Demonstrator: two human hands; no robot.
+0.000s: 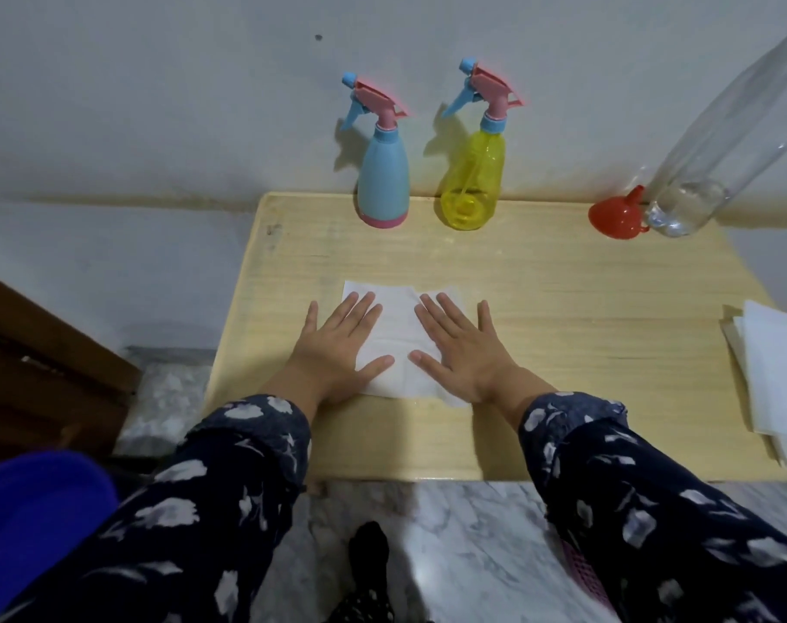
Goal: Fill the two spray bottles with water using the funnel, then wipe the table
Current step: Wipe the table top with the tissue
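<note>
A tissue (398, 335) is being pressed flat near the bench's (562, 308) front edge by both open grips, left hand (337, 341) and right hand (466, 346), probably for wiping.

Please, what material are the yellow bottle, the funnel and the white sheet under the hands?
Yellow spray bottle: seemingly clear tinted plastic; the inner tube shows through. Red funnel: likely glossy opaque plastic, judging by its highlights. White sheet: probably matte paper towel or thin cloth, creased flat; which, unclear.

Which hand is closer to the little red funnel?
The right hand. It lies flat on the white paper towel, below-left of the red plastic funnel; the left hand lies further left.
</note>
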